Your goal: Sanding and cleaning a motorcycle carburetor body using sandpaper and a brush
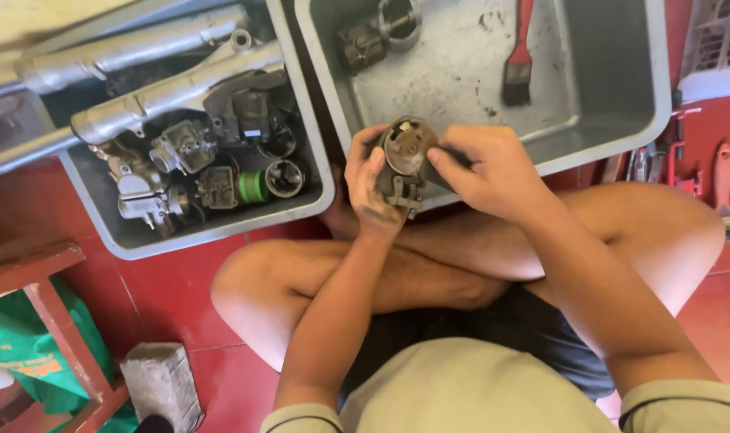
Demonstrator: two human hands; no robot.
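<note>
Inspection step, apparently: left hand (371, 191) clamped round grimy grey metal carburettor body (403, 163); right hand (493, 167) fingers pinch its side. Next move needs steady grip.

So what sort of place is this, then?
Probably a small engine repair workshop. A grey tray holds carburettors and metal parts, both hands grip a grimy carburettor, and a brush lies in another tray.

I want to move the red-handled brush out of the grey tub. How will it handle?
The red-handled brush is probably light and stiff: slim flat handle. Lying flat on the grey tub floor, it should slide rather than roll. Its dark bristles look grimy, perhaps greasy.
</note>
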